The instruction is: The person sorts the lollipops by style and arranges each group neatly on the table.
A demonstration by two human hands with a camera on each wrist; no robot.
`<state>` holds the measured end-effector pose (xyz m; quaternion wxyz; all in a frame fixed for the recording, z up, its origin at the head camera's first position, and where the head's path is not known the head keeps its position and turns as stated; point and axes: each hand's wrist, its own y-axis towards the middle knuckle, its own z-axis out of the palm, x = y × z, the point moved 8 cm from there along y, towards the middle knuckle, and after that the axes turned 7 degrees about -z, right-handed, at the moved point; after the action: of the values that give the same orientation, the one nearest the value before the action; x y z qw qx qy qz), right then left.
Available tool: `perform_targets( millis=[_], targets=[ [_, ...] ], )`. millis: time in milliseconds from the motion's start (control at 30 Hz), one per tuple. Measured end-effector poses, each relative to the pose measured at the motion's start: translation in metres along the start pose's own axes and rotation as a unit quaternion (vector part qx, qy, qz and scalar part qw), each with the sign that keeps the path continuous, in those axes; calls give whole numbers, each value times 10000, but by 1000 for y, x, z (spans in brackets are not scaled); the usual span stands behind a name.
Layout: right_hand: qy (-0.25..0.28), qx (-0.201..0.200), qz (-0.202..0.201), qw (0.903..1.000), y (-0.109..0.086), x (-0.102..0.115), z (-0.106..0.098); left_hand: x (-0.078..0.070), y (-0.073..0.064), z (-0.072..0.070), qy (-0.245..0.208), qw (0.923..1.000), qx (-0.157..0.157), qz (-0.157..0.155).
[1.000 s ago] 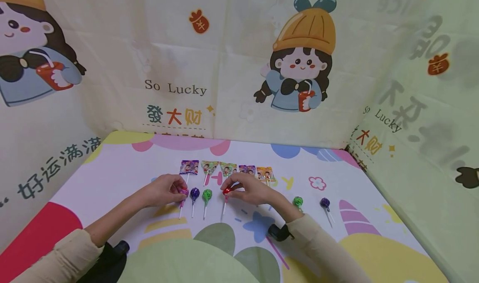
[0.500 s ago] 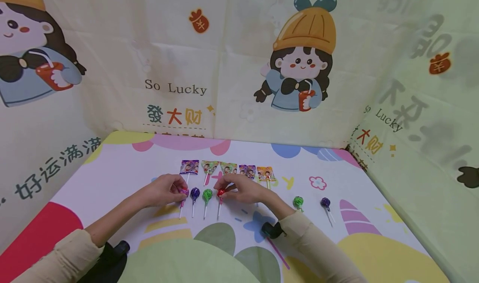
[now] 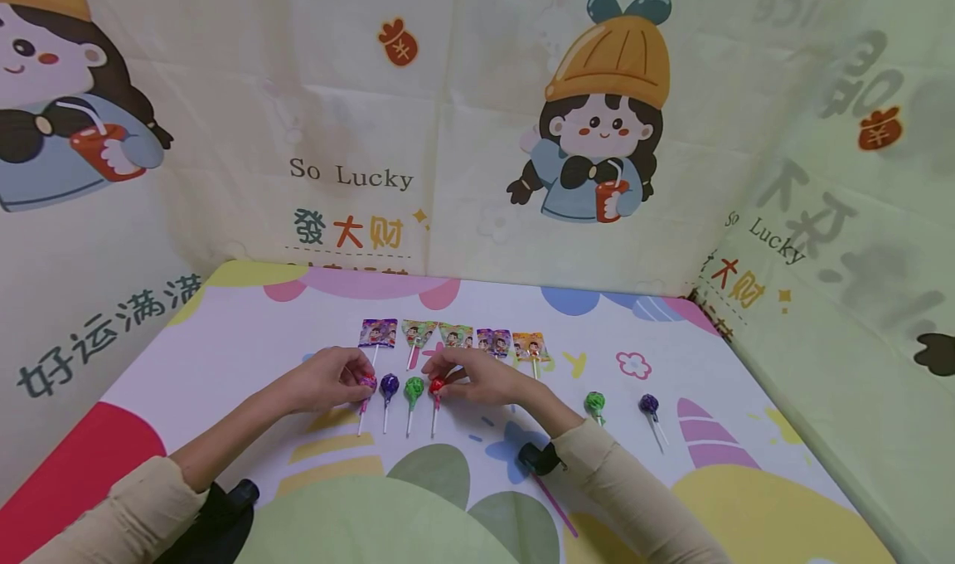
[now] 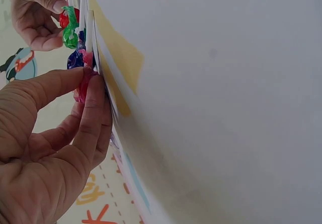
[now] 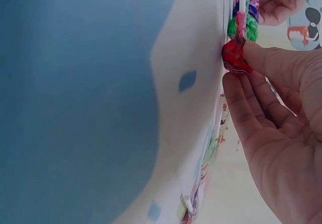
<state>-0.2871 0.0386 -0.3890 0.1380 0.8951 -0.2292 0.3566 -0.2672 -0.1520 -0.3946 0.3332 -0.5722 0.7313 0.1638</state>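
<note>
In the head view my left hand (image 3: 324, 379) pinches the head of a pink lollipop (image 4: 83, 89) at the left end of a row. My right hand (image 3: 488, 378) holds a red lollipop (image 5: 235, 58) by its wrapped head, thumb on one side and fingertips on the other. Between the two hands lie a dark purple lollipop (image 3: 390, 386) and a green lollipop (image 3: 414, 389). All these sticks point toward me, roughly parallel. The red head sits close beside the green one. My fingers partly cover the pink and red heads.
Behind the hands runs a row of several lollipops in flat printed wrappers (image 3: 378, 333). Off to the right lie another green lollipop (image 3: 594, 403) and another purple lollipop (image 3: 649, 406). A patterned cloth covers the table (image 3: 298, 514); printed curtains (image 3: 477, 116) enclose it.
My right hand has moved left with the red lollipop, bringing it alongside the green one. Its shift in the last half second is slight. The left hand stays in place on the pink lollipop.
</note>
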Motion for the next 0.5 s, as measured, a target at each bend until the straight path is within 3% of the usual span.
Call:
perform_targets(
  millis=[500],
  targets=[
    [149,-128,31,9998,-3,-1,-2,-1,-1,1,-48,10000,-11,-23]
  ],
)
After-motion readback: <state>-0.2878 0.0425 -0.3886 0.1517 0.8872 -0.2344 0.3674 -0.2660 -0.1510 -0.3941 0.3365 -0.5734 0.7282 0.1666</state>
